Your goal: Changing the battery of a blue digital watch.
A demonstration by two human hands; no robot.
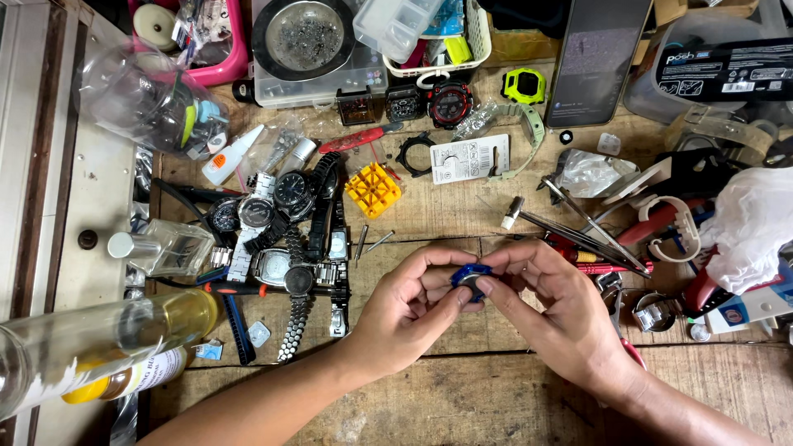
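Your left hand (pixel 410 307) and right hand (pixel 552 310) pinch the blue watch case (pixel 471 276) between their fingers (pixel 487 287), right of the watch pile (pixel 289 231) on the tabletop (pixel 462 388).

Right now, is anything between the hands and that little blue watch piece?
Nothing visible is in the way. The left hand and the right hand both already pinch the blue watch case directly, fingertips touching it, above the wooden table. The tweezers lie apart, farther back.
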